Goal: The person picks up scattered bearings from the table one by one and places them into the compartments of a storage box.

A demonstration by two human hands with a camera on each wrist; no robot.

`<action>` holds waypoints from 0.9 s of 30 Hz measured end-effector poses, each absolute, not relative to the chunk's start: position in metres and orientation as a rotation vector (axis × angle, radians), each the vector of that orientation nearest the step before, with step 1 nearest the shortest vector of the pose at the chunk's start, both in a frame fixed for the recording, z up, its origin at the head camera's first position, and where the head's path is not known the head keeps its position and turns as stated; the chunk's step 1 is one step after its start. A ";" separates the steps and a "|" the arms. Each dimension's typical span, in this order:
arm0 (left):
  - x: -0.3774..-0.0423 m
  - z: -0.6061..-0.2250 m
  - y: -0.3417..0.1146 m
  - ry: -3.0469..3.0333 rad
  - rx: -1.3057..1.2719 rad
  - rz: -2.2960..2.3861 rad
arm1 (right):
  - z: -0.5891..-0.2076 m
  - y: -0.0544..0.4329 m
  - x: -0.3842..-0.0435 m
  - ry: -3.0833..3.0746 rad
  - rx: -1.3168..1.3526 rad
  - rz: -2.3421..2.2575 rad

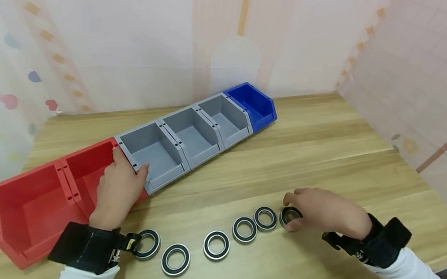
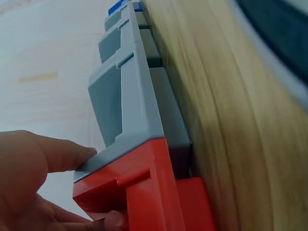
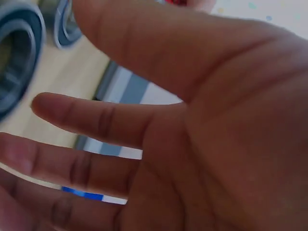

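Observation:
My left hand [image 1: 118, 185] holds the adjoining walls of a red storage bin [image 1: 95, 169] and a grey storage bin [image 1: 156, 154]. In the left wrist view its thumb lies on the grey rim [image 2: 118, 149], with fingertips inside the red bin. At the right end of a row of ball bearings, my right hand [image 1: 326, 210] is spread around the last bearing [image 1: 284, 218], thumb at its near side and fingers at its far side. The right wrist view shows extended fingers [image 3: 86, 118] beside a bearing [image 3: 36, 57]; whether they touch it, I cannot tell.
Another red bin [image 1: 36, 171] is at the row's left end, two more grey bins [image 1: 204, 153] follow to the right, and a blue bin [image 1: 257, 107] ends it. Several black-sealed bearings [image 1: 206, 248] lie flat on the wooden table [image 1: 312, 147]. A patterned cloth [image 1: 132, 43] hangs behind.

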State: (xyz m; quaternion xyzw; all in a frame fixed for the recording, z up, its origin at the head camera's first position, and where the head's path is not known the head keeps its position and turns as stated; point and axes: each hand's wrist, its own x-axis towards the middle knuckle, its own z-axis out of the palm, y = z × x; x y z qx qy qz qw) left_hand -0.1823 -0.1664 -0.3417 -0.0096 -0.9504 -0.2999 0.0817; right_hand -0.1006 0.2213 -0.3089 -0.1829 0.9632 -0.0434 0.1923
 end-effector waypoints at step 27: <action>-0.183 -0.337 -0.171 -2.956 -0.073 -0.883 | -0.317 0.228 -0.126 2.762 -0.700 -0.113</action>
